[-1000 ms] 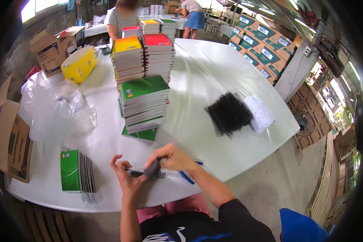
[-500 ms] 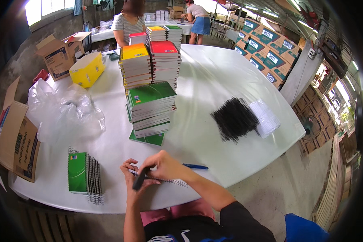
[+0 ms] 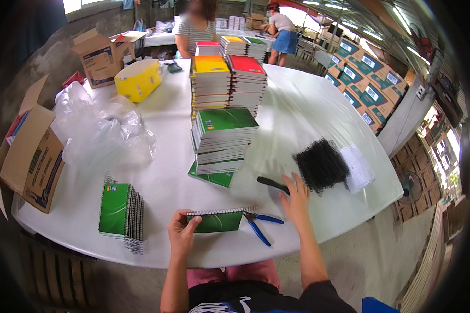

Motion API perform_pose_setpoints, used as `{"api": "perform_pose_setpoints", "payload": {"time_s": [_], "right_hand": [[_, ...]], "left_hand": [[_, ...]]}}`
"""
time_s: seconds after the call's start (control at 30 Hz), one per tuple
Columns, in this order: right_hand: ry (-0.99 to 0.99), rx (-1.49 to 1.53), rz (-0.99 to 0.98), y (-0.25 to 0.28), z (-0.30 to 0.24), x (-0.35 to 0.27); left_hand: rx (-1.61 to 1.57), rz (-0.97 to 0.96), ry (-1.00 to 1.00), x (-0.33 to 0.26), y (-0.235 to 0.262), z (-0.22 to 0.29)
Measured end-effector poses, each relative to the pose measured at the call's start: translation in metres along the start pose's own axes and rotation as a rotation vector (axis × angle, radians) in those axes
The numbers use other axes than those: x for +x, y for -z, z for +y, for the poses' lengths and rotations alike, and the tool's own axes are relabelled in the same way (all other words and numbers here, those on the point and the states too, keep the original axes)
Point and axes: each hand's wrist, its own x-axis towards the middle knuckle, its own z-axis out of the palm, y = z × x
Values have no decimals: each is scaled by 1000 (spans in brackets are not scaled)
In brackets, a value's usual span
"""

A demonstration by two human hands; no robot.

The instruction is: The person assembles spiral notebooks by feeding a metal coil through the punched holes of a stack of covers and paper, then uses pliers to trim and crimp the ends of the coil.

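Near the table's front edge, my left hand [image 3: 183,232] grips the left end of a green notebook [image 3: 214,223], thumb on its cover. A wire spiral runs along the notebook's far edge and sticks out past its right end. Pliers with blue handles [image 3: 259,229] lie spread at that right end, their jaws close to the wire. My right hand [image 3: 297,206] is open, fingers stretched forward over the table. Just left of its fingertips lies a long black tool [image 3: 273,183], its kind unclear. Beyond that hand is a pile of black spiral coils [image 3: 322,166].
Stacked green notebooks [image 3: 224,138] stand mid-table, with yellow and red stacks behind. Coiled notebooks [image 3: 117,211] stand at left, near plastic bags [image 3: 102,128] and an open carton [image 3: 34,156]. White coils [image 3: 357,168] lie right. Two people are beyond the table.
My right hand has let go of the black tool and moved right, away from the notebook. The notebook now shows its green cover in my left hand. The whole view has shifted.
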Motion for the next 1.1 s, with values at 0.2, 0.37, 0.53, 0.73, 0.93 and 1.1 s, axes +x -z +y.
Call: {"api": "perform_pose_setpoints", "payload": {"time_s": [0.2,0.37,0.53,0.73,0.93,1.1], "right_hand": [[79,-145,-240,7,-66,-78],[8,228,-121,-1,-72,-89],[71,628,-187,51,-141,-58],[246,423,-101,61,-159,-42],[257,392,-90,58,-166,-38],[276,393,-91,56,-171,-34]], "left_hand": [[-44,172,-198,-1,-13,27],[199,226,-513,5,-34,35],[383,255,-687,0,-27,35],[489,256,-717,-5,-31,42],[546,253,-777,-5,-30,45],[580,238,-839,-7,-28,44]]}}
